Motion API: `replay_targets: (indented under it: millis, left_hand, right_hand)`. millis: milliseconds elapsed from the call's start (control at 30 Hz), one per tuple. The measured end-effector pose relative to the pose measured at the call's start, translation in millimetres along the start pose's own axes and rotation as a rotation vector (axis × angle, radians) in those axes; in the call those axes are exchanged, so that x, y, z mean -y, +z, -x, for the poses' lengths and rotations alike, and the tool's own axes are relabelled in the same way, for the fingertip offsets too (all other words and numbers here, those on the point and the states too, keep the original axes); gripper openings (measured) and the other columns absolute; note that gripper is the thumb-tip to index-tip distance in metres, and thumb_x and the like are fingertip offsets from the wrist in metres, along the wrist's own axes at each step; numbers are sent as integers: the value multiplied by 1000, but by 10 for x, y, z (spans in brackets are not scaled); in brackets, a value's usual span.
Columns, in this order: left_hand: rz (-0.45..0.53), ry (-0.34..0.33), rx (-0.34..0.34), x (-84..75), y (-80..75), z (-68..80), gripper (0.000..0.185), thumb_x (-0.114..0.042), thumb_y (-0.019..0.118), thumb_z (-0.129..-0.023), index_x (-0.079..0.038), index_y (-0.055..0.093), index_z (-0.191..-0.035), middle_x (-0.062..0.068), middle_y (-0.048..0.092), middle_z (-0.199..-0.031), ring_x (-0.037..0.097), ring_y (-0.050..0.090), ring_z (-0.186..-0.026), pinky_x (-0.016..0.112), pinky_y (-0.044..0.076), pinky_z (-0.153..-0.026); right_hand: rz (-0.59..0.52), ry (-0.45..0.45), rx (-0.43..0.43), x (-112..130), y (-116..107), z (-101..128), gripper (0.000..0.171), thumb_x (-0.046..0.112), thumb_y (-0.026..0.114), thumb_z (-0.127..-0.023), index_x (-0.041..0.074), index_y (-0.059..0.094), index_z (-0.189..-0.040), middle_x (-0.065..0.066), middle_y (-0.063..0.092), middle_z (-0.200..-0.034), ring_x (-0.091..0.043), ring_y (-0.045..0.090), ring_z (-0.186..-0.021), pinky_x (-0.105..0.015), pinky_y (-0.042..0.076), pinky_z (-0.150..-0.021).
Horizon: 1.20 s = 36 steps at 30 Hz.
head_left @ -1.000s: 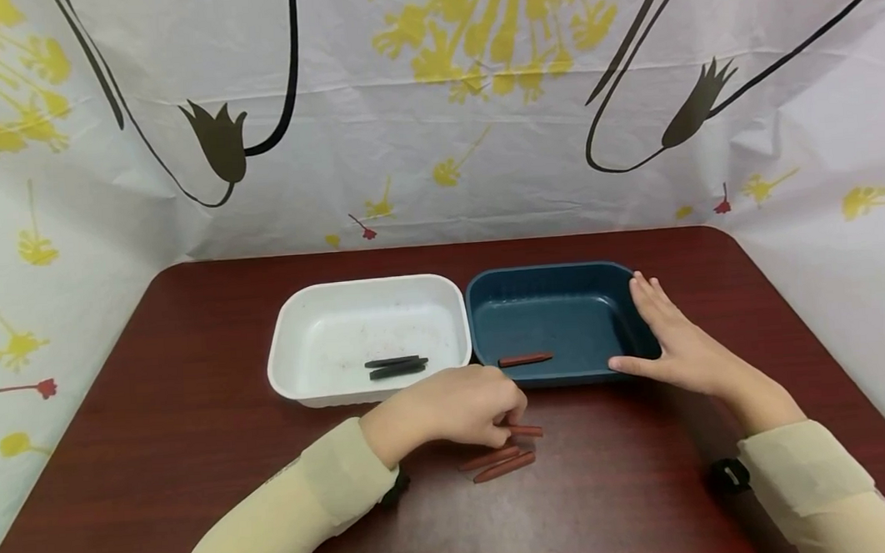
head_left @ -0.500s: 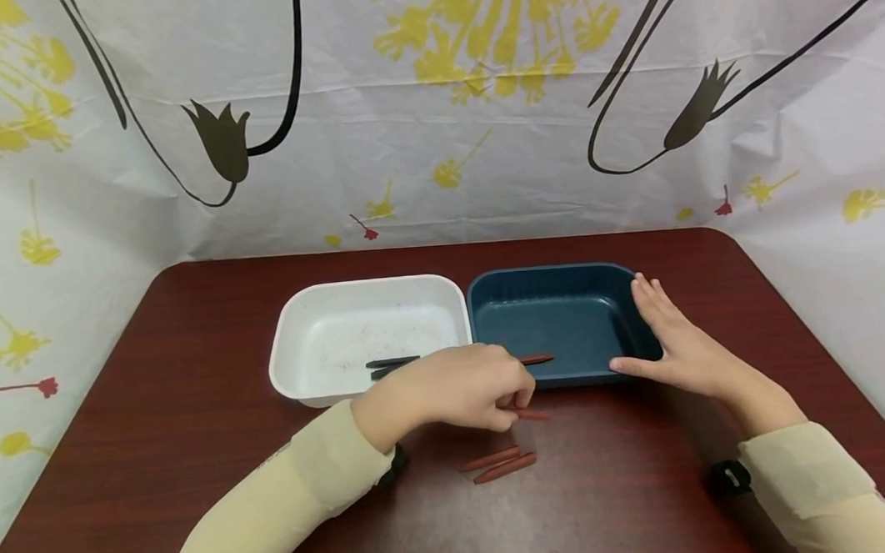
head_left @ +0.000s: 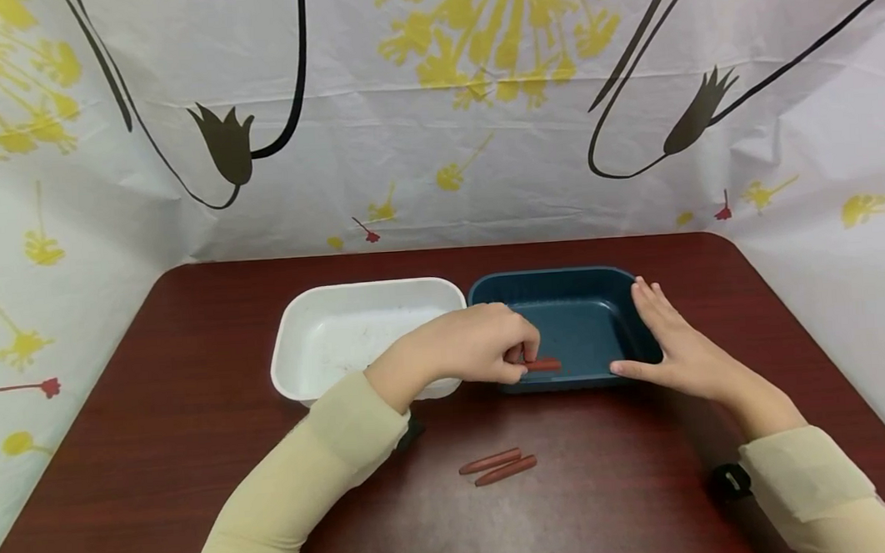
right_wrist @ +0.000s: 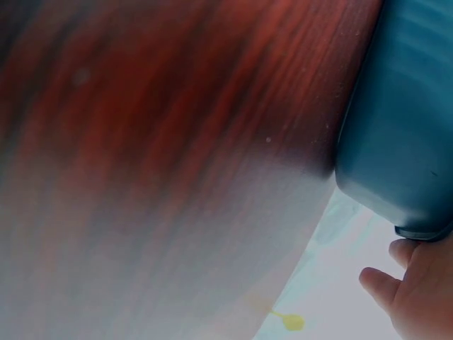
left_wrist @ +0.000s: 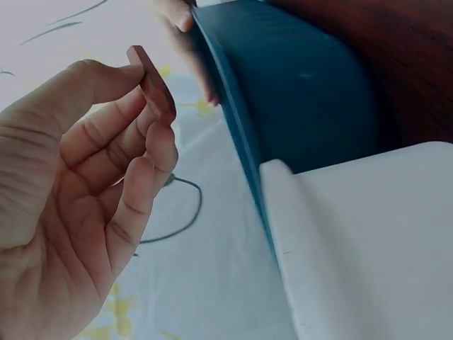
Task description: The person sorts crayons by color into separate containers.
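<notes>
My left hand (head_left: 484,345) pinches a short brown crayon (head_left: 543,365) and holds it over the near edge of the dark blue tray (head_left: 555,280). The left wrist view shows the brown crayon (left_wrist: 151,83) between thumb and fingers beside the blue tray (left_wrist: 297,92). My right hand (head_left: 674,339) lies with straight fingers against the blue tray's right side, thumb at its near corner; the right wrist view shows the right hand (right_wrist: 414,294) by the blue tray (right_wrist: 403,142). Two more brown crayons (head_left: 497,466) lie on the table in front of the trays.
A white tray (head_left: 361,293) stands touching the blue tray's left side; my left arm hides its near right part. Both sit mid-way on a dark red wooden table (head_left: 156,408). A white cloth with yellow flowers (head_left: 433,101) hangs behind and at both sides.
My left hand lifted one brown crayon from the group on the table and carried it up and away to the blue tray's near edge. The right hand stayed against the tray.
</notes>
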<state>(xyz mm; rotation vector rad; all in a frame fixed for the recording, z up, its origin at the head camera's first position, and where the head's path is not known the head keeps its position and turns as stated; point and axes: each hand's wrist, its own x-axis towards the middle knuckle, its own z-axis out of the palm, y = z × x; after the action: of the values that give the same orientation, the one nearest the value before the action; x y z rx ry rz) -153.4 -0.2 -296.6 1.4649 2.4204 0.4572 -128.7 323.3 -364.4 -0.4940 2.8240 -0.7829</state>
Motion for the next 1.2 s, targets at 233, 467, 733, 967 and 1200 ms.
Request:
replay_targets:
  millis: [233,467,733,967,1200]
  left_hand:
    - [0,-67,-30,127,73,-102,11,-16,62,-96,-11,71,-101,-1,65,-82,9,52,-69,20,44,-66]
    - [-3,-152,-43,306,173,-245,13,-15,60,-96,-13,70,-105,-1,67,-94,10,57,-77,22,47,-71]
    - [2,-197,-5,451,244,-420,7,-16,62,-95,-15,70,-97,-3,66,-93,11,56,-77,22,46,-69]
    - [-23,-228,46,444,284,-506,9,-16,64,-95,-18,67,-87,-5,64,-85,9,53,-71,22,42,-63]
    - [-76,-236,100,459,384,-519,20,-19,66,-94,-19,61,-75,-5,50,-67,9,43,-63,23,35,-57]
  right_hand:
    - [-3,-3,2,1,22,-3,114,43,74,-87,8,-7,-159,-7,-16,-167,-35,-18,-153,-72,6,-115]
    - [-7,-1,5,25,11,-1,114,43,74,-87,8,-8,-159,-10,-15,-167,-35,-19,-153,-73,6,-115]
    - [-6,-4,-1,18,-5,-7,114,42,74,-87,7,-8,-159,-12,-14,-167,-37,-18,-153,-72,5,-115]
    - [-10,-7,-2,-10,-6,-1,114,41,74,-88,8,-9,-159,-9,-16,-167,-36,-18,-153,-71,3,-116]
    - [-7,-12,1,-12,3,-12,114,42,74,-87,7,-8,-159,-10,-15,-167,-36,-18,-153,-70,2,-117]
